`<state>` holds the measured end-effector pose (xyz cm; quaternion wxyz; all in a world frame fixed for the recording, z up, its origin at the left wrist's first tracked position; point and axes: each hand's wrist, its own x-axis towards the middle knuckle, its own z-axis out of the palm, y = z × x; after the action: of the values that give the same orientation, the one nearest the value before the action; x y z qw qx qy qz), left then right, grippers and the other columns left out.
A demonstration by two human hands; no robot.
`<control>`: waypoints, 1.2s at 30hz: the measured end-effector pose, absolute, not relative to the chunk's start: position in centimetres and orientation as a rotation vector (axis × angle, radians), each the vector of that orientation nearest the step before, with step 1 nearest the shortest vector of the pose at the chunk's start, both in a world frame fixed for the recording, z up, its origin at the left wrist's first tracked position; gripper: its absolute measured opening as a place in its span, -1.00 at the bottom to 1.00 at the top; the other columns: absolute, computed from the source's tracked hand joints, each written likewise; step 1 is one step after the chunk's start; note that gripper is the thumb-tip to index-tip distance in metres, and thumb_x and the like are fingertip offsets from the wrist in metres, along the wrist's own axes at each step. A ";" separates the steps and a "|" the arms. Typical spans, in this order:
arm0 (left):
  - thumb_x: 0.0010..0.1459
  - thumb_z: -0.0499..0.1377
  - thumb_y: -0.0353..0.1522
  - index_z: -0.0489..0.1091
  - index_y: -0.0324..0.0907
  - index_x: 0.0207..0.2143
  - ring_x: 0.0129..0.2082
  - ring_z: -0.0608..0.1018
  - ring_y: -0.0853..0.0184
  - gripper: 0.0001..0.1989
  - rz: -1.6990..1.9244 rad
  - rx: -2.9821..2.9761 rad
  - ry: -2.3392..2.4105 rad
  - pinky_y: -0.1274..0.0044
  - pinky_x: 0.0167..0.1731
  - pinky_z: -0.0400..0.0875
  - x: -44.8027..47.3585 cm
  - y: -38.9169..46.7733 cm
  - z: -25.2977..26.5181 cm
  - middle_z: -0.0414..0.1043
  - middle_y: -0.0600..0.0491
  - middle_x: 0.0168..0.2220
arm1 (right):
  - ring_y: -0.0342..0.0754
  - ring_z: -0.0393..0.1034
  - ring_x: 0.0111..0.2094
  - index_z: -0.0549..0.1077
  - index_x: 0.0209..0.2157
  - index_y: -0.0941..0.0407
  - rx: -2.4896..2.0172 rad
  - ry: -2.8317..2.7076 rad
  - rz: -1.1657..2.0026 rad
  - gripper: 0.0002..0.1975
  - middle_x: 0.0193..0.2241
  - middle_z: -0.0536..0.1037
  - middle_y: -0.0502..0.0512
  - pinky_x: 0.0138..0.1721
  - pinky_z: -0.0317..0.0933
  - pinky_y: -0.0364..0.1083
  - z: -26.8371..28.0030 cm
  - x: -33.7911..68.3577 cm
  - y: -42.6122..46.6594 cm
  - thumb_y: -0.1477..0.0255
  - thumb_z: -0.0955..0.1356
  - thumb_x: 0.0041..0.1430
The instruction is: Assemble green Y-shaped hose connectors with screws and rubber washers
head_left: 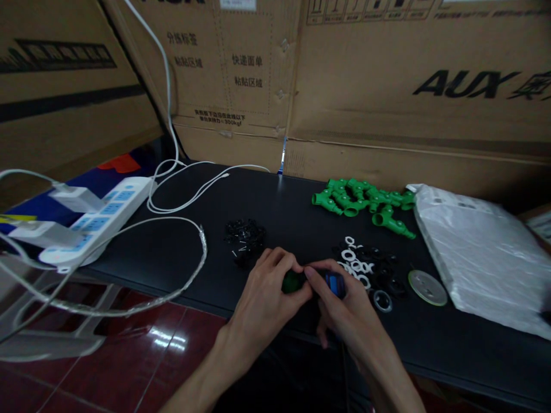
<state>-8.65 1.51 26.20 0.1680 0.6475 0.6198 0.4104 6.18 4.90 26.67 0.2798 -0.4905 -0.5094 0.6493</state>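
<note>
My left hand (275, 287) is closed around a green plastic fitting (292, 281), mostly covered by the fingers. Close beside it, my right hand (340, 298) grips a dark handheld tool with a blue patch (334, 282); its kind cannot be made out. The fingertips of both hands meet between the two things. A pile of small black parts and screws (244, 236) lies beyond my left hand. To the right of my right hand are white rings (353, 265), black rings (385, 272) and a round disc (427, 288).
Several green fittings (365, 198) lie in a heap at the back of the black table (275, 201). A white plastic package (482, 252) rests on the right. At left is a power strip (103, 221) with chargers and a looping cable (202, 246). Cardboard (365, 109) walls the back.
</note>
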 end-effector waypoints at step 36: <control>0.41 0.00 -0.50 0.41 -0.15 -0.16 -0.17 0.42 0.20 -0.80 0.862 2.009 2.196 0.34 -0.12 0.38 -18.3 -2.0 25.8 0.45 -0.01 -0.14 | -0.35 -0.07 -0.76 0.40 0.05 0.12 -1.316 -1.154 1.747 -0.39 -0.49 0.51 -0.04 -0.81 0.21 -0.23 29.3 6.3 3.5 -0.02 0.46 0.14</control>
<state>-18.28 -2.02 25.77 0.0212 0.6483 0.7085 0.2780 6.27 3.47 29.35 0.3281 -0.5026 -0.4409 0.6673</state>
